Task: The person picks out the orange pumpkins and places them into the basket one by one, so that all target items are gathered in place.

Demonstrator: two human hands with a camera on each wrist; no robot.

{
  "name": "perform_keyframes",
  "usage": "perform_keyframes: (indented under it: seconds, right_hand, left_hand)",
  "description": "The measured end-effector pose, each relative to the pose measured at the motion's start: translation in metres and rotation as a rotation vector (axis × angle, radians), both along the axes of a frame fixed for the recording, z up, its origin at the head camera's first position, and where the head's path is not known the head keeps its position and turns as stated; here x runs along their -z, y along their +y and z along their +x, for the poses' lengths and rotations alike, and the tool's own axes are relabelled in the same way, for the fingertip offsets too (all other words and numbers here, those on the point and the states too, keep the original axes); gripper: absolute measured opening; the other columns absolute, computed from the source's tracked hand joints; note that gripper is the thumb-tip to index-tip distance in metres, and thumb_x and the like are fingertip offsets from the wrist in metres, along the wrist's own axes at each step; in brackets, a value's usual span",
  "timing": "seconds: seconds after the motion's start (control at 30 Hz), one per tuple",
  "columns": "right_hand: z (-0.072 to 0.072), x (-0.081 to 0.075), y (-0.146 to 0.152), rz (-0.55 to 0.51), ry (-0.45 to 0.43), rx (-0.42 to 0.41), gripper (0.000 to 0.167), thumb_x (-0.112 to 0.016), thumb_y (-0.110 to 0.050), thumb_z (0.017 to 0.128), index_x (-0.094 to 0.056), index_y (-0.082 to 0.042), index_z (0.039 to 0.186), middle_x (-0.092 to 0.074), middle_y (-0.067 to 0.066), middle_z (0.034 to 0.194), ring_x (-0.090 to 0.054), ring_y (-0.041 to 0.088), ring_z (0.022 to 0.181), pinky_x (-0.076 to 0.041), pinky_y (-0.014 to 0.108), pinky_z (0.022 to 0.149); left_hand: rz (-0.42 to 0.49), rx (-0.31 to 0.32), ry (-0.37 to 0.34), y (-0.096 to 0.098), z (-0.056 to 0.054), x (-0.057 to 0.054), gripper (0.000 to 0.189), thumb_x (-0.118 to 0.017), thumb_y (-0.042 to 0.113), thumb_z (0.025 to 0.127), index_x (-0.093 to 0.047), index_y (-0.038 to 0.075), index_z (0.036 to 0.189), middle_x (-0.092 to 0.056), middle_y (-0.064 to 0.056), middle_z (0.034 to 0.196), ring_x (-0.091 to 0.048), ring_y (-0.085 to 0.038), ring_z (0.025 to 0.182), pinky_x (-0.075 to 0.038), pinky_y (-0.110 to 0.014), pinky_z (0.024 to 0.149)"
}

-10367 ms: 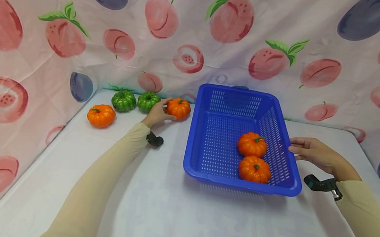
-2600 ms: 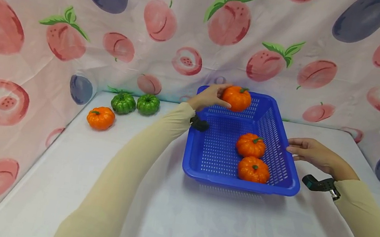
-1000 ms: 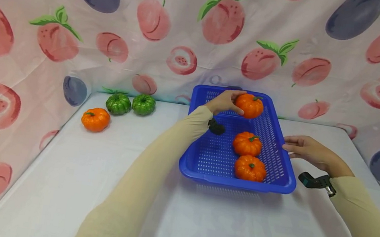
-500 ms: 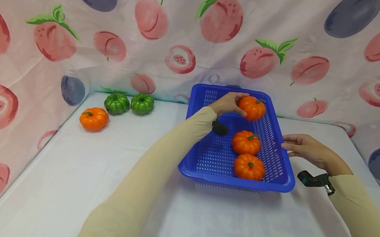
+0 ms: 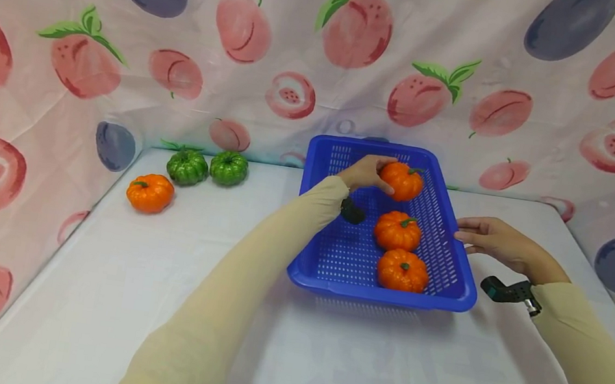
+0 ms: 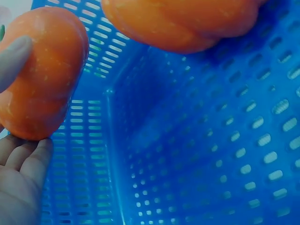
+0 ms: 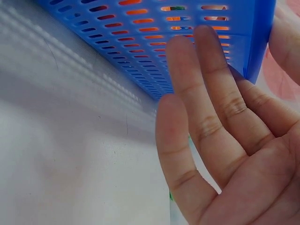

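My left hand [image 5: 368, 173] grips a small orange pumpkin [image 5: 401, 181] with a green stem, low in the far half of the blue perforated basket [image 5: 380, 294]. In the left wrist view, thumb and fingertips press opposite sides of the held pumpkin [image 6: 47, 75]. Two more orange pumpkins, one [image 5: 398, 231] behind the other [image 5: 403, 271], lie along the basket's right side. My right hand [image 5: 498, 240] holds the basket's right rim. In the right wrist view, its thumb is at the rim [image 7: 262, 42] and its long fingers [image 7: 180, 70] reach along the outer wall.
Left of the basket on the white table [image 5: 92, 293] sit an orange pumpkin [image 5: 150, 193] and two green ones, the left [image 5: 187, 167] and the right [image 5: 229, 168]. A fruit-printed cloth [image 5: 300, 33] hangs close behind the basket.
My left hand took the orange pumpkin from beside the green ones, carried it right over the basket, and has just lowered it further inside. My right hand has stayed at the rim.
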State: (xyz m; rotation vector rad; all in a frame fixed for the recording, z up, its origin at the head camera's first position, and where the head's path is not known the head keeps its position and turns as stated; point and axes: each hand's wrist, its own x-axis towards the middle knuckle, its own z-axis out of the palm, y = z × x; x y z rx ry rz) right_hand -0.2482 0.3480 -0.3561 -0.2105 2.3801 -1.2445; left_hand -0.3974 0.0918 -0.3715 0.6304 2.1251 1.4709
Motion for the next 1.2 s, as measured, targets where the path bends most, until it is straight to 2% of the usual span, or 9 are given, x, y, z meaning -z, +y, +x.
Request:
perform_keyframes:
  seconds: [0.2,0.47,0.67,0.87,1.0,1.2]
  right_hand:
    - [0.000,0.000,0.000,0.011,0.003,0.003,0.055,-0.047,-0.021,0.099,-0.033,0.014,0.138,-0.064,0.011,0.120,-0.063,-0.001,0.092,-0.055,0.032,0.089]
    - [-0.001,-0.001,-0.001,0.007,-0.002,0.000,0.055,-0.047,-0.021,0.099,-0.032,0.015,0.138,-0.063,0.016,0.122,-0.064,-0.001,0.092,-0.055,0.031,0.088]
    - [0.000,0.000,-0.001,0.018,-0.004,0.010,0.056,-0.049,-0.023,0.098,-0.033,0.013,0.138,-0.065,0.011,0.119,-0.064,0.001,0.093,-0.055,0.032,0.089]
    - [0.000,-0.001,-0.001,0.027,-0.004,0.018,0.057,-0.050,-0.024,0.098,-0.034,0.013,0.138,-0.065,0.012,0.120,-0.064,0.001,0.093,-0.055,0.035,0.090]
    - [0.000,-0.001,-0.001,0.026,-0.004,0.019,0.057,-0.050,-0.023,0.098,-0.034,0.013,0.138,-0.066,0.008,0.117,-0.064,0.001,0.093,-0.055,0.035,0.090]
    - [0.000,-0.001,-0.001,0.010,-0.007,0.012,0.056,-0.050,-0.023,0.098,-0.034,0.014,0.138,-0.068,-0.006,0.110,-0.064,0.001,0.092,-0.055,0.031,0.088]
  left_hand:
    - [-0.011,-0.012,0.039,0.000,-0.001,0.007,0.077,-0.071,-0.004,0.078,-0.035,0.007,0.145,-0.043,-0.013,0.146,-0.044,-0.024,0.132,-0.038,-0.032,0.111]
    - [-0.046,-0.009,0.049,0.000,0.000,0.010,0.075,-0.070,-0.002,0.080,-0.035,0.008,0.145,-0.044,-0.011,0.144,-0.045,-0.023,0.130,-0.039,-0.030,0.109]
    - [-0.080,-0.001,0.055,0.003,0.000,0.015,0.077,-0.071,-0.001,0.080,-0.034,0.008,0.146,-0.042,-0.010,0.147,-0.044,-0.023,0.131,-0.040,-0.029,0.108]
    - [-0.105,0.010,0.075,0.004,0.002,0.017,0.074,-0.071,-0.001,0.079,-0.036,0.006,0.145,-0.044,-0.011,0.145,-0.045,-0.023,0.130,-0.039,-0.029,0.110]
    - [-0.118,0.011,0.097,0.003,0.004,0.018,0.074,-0.072,-0.001,0.079,-0.038,0.005,0.144,-0.045,-0.012,0.144,-0.046,-0.024,0.129,-0.039,-0.029,0.109]
    - [-0.173,0.012,0.122,0.002,0.007,0.018,0.073,-0.072,0.002,0.079,-0.038,0.005,0.144,-0.044,-0.011,0.145,-0.043,-0.023,0.131,-0.035,-0.028,0.112]
